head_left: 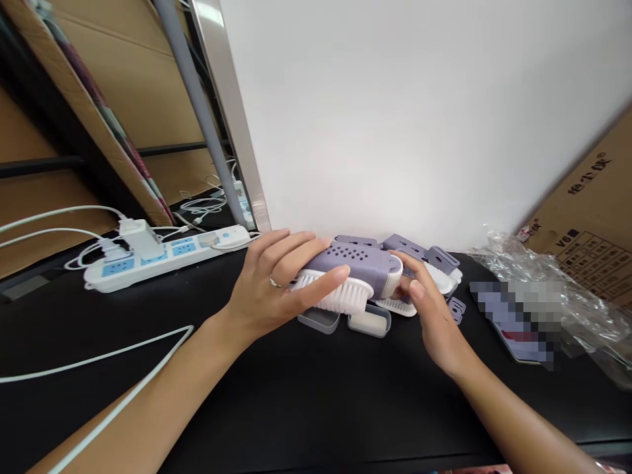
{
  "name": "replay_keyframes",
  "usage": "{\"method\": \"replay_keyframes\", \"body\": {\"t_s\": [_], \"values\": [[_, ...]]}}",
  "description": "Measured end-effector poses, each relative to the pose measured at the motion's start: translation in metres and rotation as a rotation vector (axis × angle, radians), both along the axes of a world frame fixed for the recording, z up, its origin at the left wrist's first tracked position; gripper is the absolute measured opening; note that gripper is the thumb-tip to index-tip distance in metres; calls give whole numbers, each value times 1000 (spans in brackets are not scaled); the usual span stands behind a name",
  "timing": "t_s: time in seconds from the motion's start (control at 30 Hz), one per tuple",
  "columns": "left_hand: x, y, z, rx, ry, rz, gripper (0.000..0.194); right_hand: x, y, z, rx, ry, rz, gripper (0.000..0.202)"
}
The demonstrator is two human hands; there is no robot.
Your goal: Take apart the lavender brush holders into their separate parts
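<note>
My left hand [276,283], with a ring on one finger, is closed round a purple plastic case [358,260] with rows of round holes on top. Under its thumb is a white brush [340,293] with a ridged, bristle-like edge, against the case's near side. My right hand [434,316] is at the case's right end, fingers curled by the white ribbed end piece [394,278]; some fingertips are hidden. Below lie a grey tray [319,321] and another tray [370,324] with a white block inside. Another white brush [397,307] lies partly behind the case.
More purple parts [405,245] and white pieces [438,278] lie against the white panel [395,118]. At right are a pixelated phone-like item [518,326], clear plastic wrap [553,276] and a cardboard box [592,217]. A power strip [168,253] with cables is left; a white cable [133,388] crosses my left forearm.
</note>
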State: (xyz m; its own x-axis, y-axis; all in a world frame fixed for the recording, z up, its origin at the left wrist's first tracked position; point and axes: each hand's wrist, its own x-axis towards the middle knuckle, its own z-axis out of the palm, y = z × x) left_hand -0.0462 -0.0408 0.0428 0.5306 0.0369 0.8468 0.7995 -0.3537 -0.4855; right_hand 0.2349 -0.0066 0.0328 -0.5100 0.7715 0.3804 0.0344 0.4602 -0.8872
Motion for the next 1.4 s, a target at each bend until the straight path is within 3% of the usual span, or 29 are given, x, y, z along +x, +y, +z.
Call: {"method": "replay_keyframes", "body": {"t_s": [0.27, 0.5, 0.87, 1.13, 1.4], "values": [[3, -1, -2, 86, 64, -12, 59, 0, -2, 3, -171, 32, 190, 56], [4, -1, 0, 181, 123, 7, 46, 0, 5, 4, -216, 56, 342, 43], [8, -6, 0, 213, 140, -11, 45, -5, -12, 5, -153, 175, 281, 43], [11, -5, 0, 205, 103, -3, 47, -6, -9, 2, -175, 177, 252, 45], [-3, 2, -6, 110, 6, -17, 58, -7, -4, -1, -178, 213, 240, 54]]}}
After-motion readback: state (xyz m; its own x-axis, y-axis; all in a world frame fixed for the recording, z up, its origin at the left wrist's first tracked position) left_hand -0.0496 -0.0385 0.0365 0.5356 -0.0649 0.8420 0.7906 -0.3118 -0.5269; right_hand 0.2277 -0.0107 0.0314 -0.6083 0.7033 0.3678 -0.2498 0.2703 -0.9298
